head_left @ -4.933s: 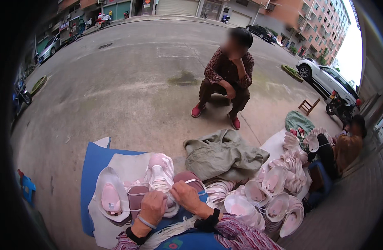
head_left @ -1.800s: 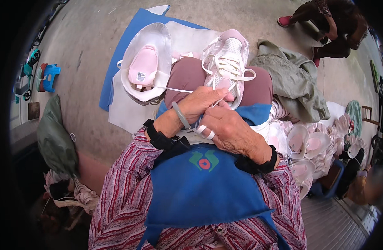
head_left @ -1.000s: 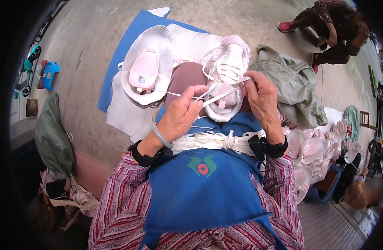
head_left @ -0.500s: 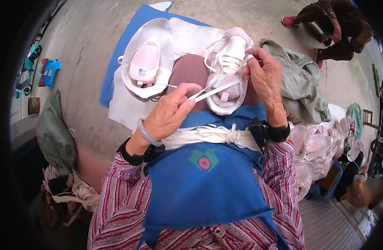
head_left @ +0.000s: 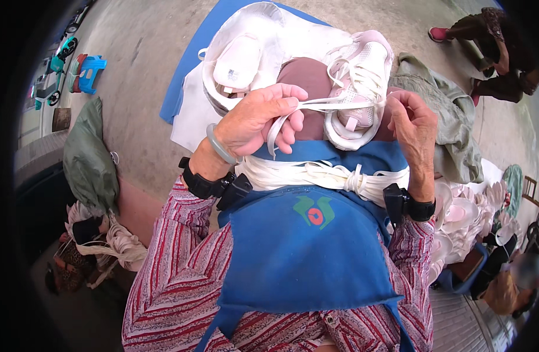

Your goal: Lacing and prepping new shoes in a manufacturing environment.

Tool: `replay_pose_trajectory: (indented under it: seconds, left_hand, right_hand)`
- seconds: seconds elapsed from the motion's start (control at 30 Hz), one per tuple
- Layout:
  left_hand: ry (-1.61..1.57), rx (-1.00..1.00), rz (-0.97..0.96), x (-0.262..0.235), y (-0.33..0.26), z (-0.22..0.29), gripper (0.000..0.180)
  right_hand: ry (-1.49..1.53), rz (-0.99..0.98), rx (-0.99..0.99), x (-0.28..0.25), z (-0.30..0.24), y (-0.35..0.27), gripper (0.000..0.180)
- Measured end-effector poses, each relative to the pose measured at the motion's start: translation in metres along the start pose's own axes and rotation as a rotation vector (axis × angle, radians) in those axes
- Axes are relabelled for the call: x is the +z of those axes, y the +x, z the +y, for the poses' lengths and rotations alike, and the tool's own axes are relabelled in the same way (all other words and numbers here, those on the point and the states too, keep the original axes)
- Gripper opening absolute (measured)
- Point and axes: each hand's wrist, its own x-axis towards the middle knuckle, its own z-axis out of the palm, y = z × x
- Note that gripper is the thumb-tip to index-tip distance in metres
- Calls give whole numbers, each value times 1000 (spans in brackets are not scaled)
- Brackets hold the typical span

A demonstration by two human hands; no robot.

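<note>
Left hand [head_left: 259, 120] pinches a white lace [head_left: 328, 104] shut between thumb and fingers; right hand [head_left: 415, 124] closes on the lace's far end, strand taut between them. Just beyond the grips, the white-and-pink shoe [head_left: 358, 88] rests on the lap. Below, a bundle of spare laces [head_left: 322, 175] crosses the blue apron [head_left: 307, 246]. Risks, likely: lace slipping from the pinch, skipping an eyelet, or loose ends snagging the bundle.

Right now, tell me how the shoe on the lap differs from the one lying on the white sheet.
The lap shoe sits upright with laces threaded; the sheet shoe lies sole-up, no laces showing. The left hand and right hand pull a lace taut over the lap shoe; the sheet shoe lies untouched. Both are white with pink.
</note>
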Motion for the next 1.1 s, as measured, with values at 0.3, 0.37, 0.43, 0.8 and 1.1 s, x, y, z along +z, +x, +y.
replay_pose_trajectory:
  seconds: [0.3,0.37,0.43,0.8,1.1]
  left_hand:
    - [312,-110,-153,27,-8,-23,23]
    - [322,-105,-151,28,-7,-27,22]
    - [328,-103,-157,31,-6,-28,21]
    - [457,-161,-178,37,-4,-25,19]
    - [490,-109,-236,25,11,-40,22]
  right_hand:
    - [180,-483,158,30,-4,-38,23]
    - [186,-322,106,33,3,-41,24]
    - [209,-275,126,31,0,-42,25]
    - [361,-464,151,41,1,-47,33]
    - [424,-414,213,40,7,-41,20]
